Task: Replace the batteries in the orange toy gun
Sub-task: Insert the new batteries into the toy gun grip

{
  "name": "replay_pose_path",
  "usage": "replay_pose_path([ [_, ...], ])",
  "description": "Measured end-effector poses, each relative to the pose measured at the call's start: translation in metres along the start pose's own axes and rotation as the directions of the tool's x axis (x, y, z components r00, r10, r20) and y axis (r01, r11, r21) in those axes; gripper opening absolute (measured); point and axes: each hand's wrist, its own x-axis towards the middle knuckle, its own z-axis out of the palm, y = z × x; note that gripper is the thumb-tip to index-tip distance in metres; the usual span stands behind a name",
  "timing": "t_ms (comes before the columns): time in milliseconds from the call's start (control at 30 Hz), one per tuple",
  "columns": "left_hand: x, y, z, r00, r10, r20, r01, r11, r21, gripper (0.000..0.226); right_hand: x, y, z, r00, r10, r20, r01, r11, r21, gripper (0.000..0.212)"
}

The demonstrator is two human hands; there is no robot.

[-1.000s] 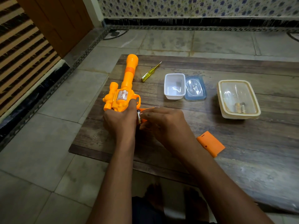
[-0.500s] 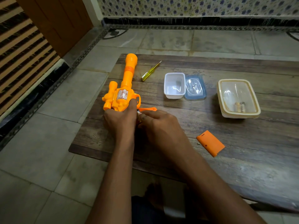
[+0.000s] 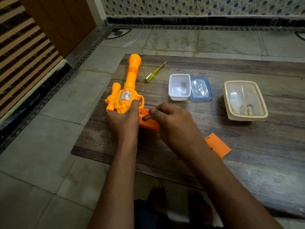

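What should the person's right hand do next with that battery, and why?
Probably lift it clear, or seat it; which is unclear. The right hand pinches a battery at the toy gun's open grip, the left hand steadies it, and the cover lies aside.

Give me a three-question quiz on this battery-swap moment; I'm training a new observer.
1. True or false: the orange cover is fitted on the toy gun.
2. What does the right hand hold? A screwdriver B battery C lid
3. Which lidded box holds batteries?

Key: 1 false, it lies on the table. 2 B, a battery at the grip. 3 the cream-rimmed box, not the white tub.
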Motion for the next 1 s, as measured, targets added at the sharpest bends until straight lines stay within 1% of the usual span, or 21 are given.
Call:
replay_pose_path([
  [67,0.0,0.0,-0.001,1.0,0.007,0.006,-0.007,1.0,-0.002,0.045,0.001,-0.001,-0.001,0.999,-0.012,0.042,0.013,0.999,-0.032,0.044],
  [133,0.0,0.001,0.0,1.0,-0.003,0.013,0.003,1.0,-0.022,0.045,0.001,-0.004,0.001,0.995,-0.004,0.095,0.009,0.998,-0.056,0.033],
  [167,0.0,0.002,0.0,1.0,-0.016,0.015,0.016,0.999,-0.035,0.048,0.001,-0.005,0.002,0.994,0.005,0.113,0.001,0.998,-0.06,0.029],
  [200,0.001,0.002,0.0,0.999,-0.035,0.015,0.035,0.998,-0.048,0.052,0.002,-0.006,0.004,0.992,0.016,0.128,-0.009,0.998,-0.056,0.028],
  [233,0.002,0.002,0.0,0.998,-0.056,0.011,0.056,0.997,-0.057,0.051,0.002,-0.006,0.005,0.99,0.026,0.139,-0.02,0.999,-0.046,0.027],
  [333,0.003,0.002,0.0,0.997,-0.081,0.003,0.081,0.995,-0.055,0.026,0.003,-0.005,0.007,0.988,0.041,0.152,-0.042,0.999,-0.002,0.025],
  [400,0.002,0.003,0.0,0.996,-0.086,0.009,0.086,0.994,-0.066,0.018,0.004,-0.005,0.009,0.99,0.052,0.129,-0.057,0.998,0.036,0.026],
  [500,0.0,0.006,-0.001,0.993,-0.117,0.029,0.119,0.988,-0.102,0.023,0.008,-0.009,0.013,0.993,0.069,0.093,-0.076,0.994,0.079,0.027],
  [633,-0.001,0.008,-0.001,0.991,-0.136,0.021,0.137,0.982,-0.126,0.04,0.011,-0.009,0.015,0.994,0.072,0.088,-0.082,0.99,0.117,0.025],
  [767,0.0,0.007,0.0,0.985,-0.171,0.024,0.173,0.971,-0.165,0.041,0.013,-0.003,0.018,0.991,0.086,0.099,-0.102,0.98,0.173,0.022],
  [867,-0.001,0.007,0.002,0.977,-0.208,0.04,0.212,0.951,-0.227,0.031,0.014,-0.003,0.019,0.998,0.07,-0.003,-0.067,0.97,0.235,0.02],
  [933,-0.001,0.007,0.002,0.968,-0.242,0.059,0.249,0.924,-0.289,0.033,0.013,-0.004,0.017,0.989,0.078,-0.127,-0.037,0.953,0.3,0.025],
  [1000,-0.003,0.009,0.002,0.956,-0.282,0.081,0.292,0.885,-0.364,0.037,0.012,-0.003,0.012,0.957,0.135,-0.256,-0.027,0.923,0.384,0.027],
])
